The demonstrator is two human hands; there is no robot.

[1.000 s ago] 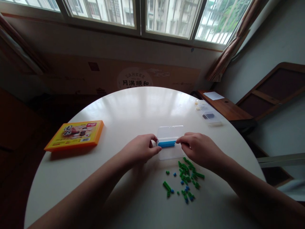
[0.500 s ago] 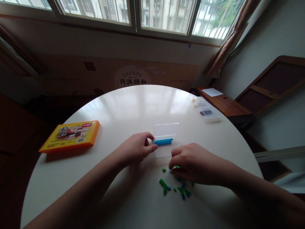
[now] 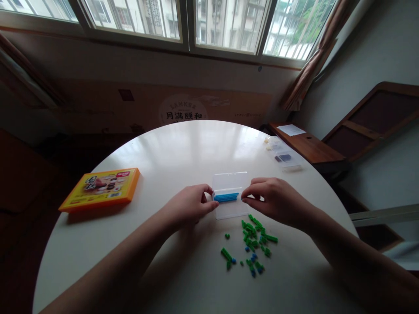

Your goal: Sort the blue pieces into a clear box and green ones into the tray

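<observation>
A clear plastic box point(image 3: 231, 213) lies with its lid raised on the white table. Blue bricks point(image 3: 225, 197) form neat rows along its inside. At the box's left edge, my left hand point(image 3: 190, 203) pinches the wall between thumb and fingers. My right hand point(image 3: 270, 198) is closed in a pinch at the box's right side, and a tiny bit of blue, apparently a small brick, shows at its fingertips. Below it, green bricks point(image 3: 250, 231) are scattered in a loose pile, with a few blue bricks point(image 3: 253, 257) among them.
An orange and yellow board-game box point(image 3: 101, 189) rests on the left of the round white table point(image 3: 157, 152). Toward the far right edge are clear plastic cases point(image 3: 286, 159). Beyond that edge stands a brown wooden desk point(image 3: 317, 146) with a paper sheet point(image 3: 291, 130).
My right hand has risen from the brick pile to the right side of the clear box, uncovering the green bricks. My left hand stays on the box's left edge.
</observation>
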